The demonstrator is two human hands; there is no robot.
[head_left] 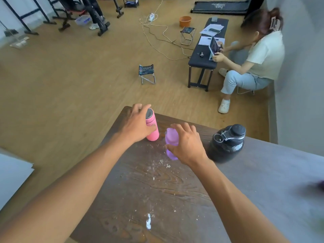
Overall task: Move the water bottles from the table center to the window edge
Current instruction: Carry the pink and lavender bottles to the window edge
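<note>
Dark wood-grain table (157,190) flecked with white marks, left hand (138,123) wrapped around upright pink bottle (152,128) near far edge, right hand (186,144) curled on purple bottle (171,140) just beside it, black jug (228,142) right, tan wood floor (70,76), folding stool (147,73), seated person (254,60) at a black bench (203,57) far right.

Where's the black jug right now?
In the head view the black jug stands upright on the table, right of the purple bottle and the right hand, untouched, near the far edge.
</note>
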